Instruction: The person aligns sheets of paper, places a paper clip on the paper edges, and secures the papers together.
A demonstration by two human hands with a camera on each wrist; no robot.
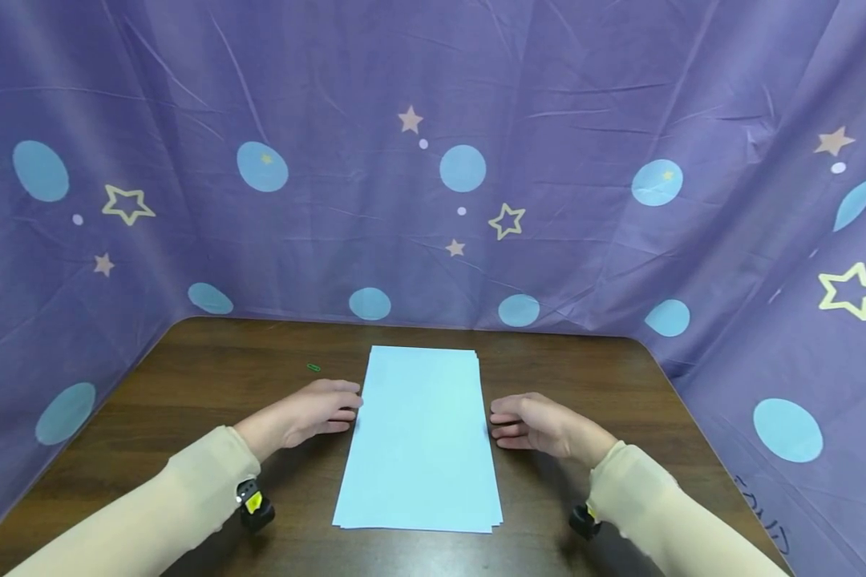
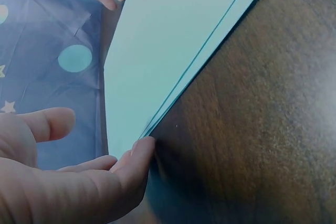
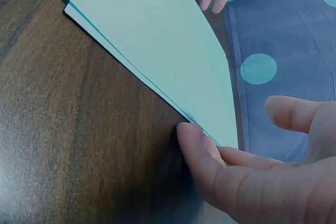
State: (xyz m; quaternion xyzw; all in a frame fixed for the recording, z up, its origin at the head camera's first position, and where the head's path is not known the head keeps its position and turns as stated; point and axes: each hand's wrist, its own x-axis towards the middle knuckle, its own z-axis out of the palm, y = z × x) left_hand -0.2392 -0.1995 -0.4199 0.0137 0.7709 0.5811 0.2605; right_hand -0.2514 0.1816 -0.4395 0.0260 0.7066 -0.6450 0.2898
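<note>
A stack of pale blue paper sheets (image 1: 420, 441) lies flat on the table, its sheets slightly out of line at the edges and corners. My left hand (image 1: 319, 413) is at the stack's left long edge. In the left wrist view the fingertips (image 2: 142, 148) touch that edge while the thumb stands apart. On the other side, my right hand (image 1: 543, 425) rests against the right long edge. The right wrist view shows its fingertips (image 3: 190, 132) at the paper's side, with the thumb raised away. Neither hand pinches the sheets.
A small green paper clip (image 1: 313, 367) lies beyond my left hand. The brown wooden table (image 1: 592, 369) has rounded far corners. A purple curtain (image 1: 563, 264) with blue dots and stars stands along the table's back and both sides.
</note>
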